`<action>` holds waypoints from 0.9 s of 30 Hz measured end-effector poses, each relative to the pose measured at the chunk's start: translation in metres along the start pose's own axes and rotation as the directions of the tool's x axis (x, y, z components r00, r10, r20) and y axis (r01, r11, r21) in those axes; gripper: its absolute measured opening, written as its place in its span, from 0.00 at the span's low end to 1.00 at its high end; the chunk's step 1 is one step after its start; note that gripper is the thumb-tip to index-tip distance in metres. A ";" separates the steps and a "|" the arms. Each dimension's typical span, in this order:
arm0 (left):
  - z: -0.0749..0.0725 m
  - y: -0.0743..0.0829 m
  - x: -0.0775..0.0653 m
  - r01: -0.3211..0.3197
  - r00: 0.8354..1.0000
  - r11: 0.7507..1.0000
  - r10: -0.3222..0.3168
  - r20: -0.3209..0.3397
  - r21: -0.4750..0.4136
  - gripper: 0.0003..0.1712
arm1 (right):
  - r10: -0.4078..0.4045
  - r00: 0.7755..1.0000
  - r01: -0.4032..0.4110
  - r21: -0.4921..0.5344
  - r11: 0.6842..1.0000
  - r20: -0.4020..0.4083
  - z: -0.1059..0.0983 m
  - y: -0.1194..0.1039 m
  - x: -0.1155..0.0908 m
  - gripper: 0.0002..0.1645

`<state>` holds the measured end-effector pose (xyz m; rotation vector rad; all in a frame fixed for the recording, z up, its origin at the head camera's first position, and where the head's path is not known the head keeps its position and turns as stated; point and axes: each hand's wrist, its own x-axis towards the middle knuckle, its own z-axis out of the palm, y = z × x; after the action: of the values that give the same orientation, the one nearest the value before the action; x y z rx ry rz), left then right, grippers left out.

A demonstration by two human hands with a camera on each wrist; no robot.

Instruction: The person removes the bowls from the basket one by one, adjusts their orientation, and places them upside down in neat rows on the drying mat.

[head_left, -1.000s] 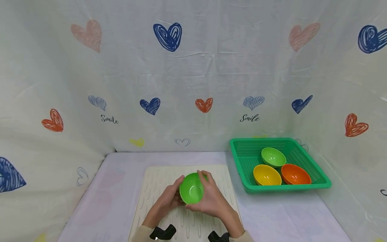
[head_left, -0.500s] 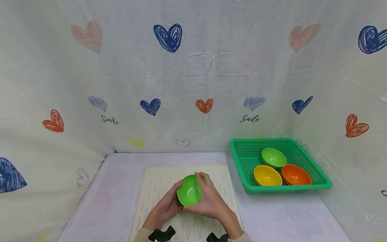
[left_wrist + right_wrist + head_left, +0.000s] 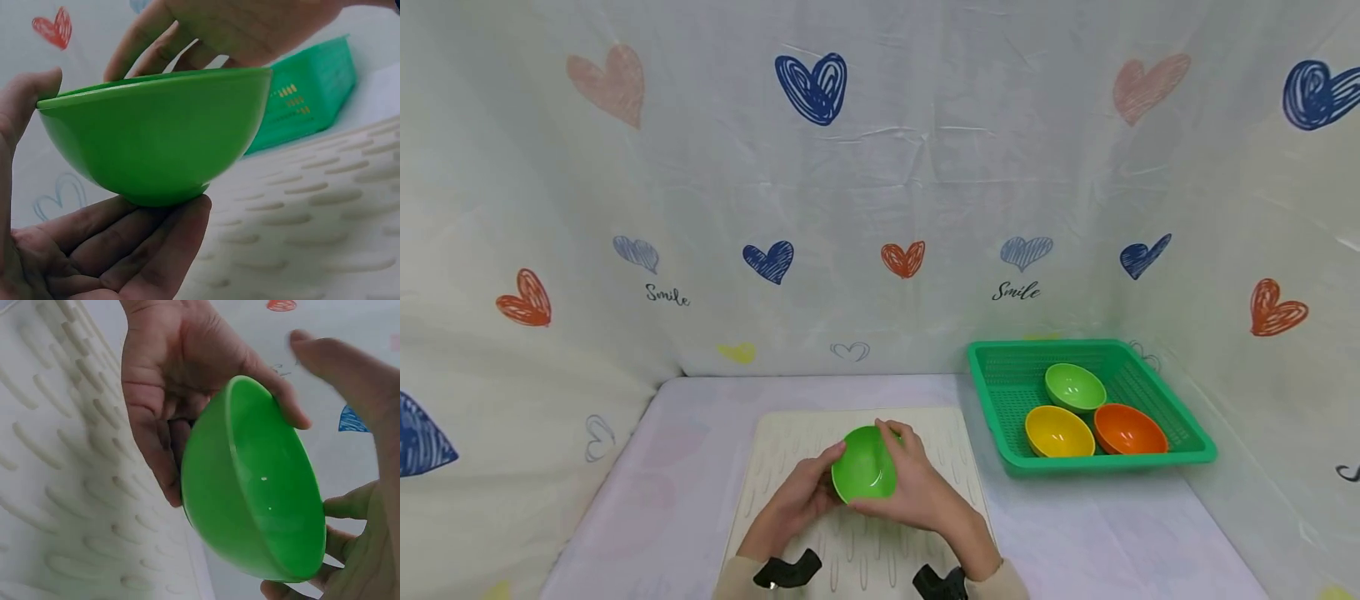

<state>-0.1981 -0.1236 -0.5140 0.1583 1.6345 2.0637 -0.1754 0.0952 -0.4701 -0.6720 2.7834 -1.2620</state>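
Observation:
A green bowl [image 3: 863,468] is held tilted above the white ridged mat [image 3: 917,550]. My left hand [image 3: 801,500] grips it from the left; in the left wrist view its thumb [image 3: 50,84] presses the rim and its fingers [image 3: 125,237] support the base. On the opposite side, my right hand [image 3: 921,492] has its fingers [image 3: 347,503] curled about the rim. The right thumb [image 3: 337,359] stands apart from the bowl in the right wrist view. The bowl's inside shows only shiny highlights.
At the back right stands a green mesh basket [image 3: 1015,465]. It contains a light green bowl [image 3: 1075,387], a yellow bowl [image 3: 1060,432] and an orange bowl [image 3: 1129,429]. A white curtain [image 3: 887,183] printed with hearts surrounds the table [image 3: 1075,533] at the back and sides.
Both hands and the green bowl have shifted slightly left, and the bowl has turned a little between them. The basket and its bowls stay in place; the head view drifts slightly.

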 end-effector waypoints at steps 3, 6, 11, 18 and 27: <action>0.000 0.013 -0.003 -0.042 0.997 0.987 0.052 -0.061 0.152 0.30 | 0.009 1.000 -0.009 0.024 1.000 -0.009 -0.006 -0.004 0.003 0.64; 0.002 0.026 -0.008 -0.061 0.980 0.937 0.121 -0.157 0.344 0.28 | 0.007 1.000 -0.006 0.053 0.999 -0.025 -0.010 -0.007 0.004 0.61; 0.008 0.042 -0.016 -0.060 0.936 0.770 0.265 -0.232 0.635 0.28 | 0.026 0.999 -0.021 0.120 0.993 -0.041 -0.014 -0.007 0.008 0.57; 0.016 0.049 -0.023 -0.152 0.890 0.414 0.452 -0.058 0.897 0.35 | 0.082 0.996 -0.077 0.140 0.987 -0.026 -0.008 0.004 0.018 0.57; 0.013 0.038 -0.030 -0.355 0.727 -0.075 0.604 0.325 0.932 0.44 | 0.056 0.997 -0.060 0.073 0.996 0.051 0.003 0.012 0.021 0.59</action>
<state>-0.1790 -0.1314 -0.4686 1.2242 3.2247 0.7952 -0.1987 0.0918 -0.4775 -0.6042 2.6815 -1.3131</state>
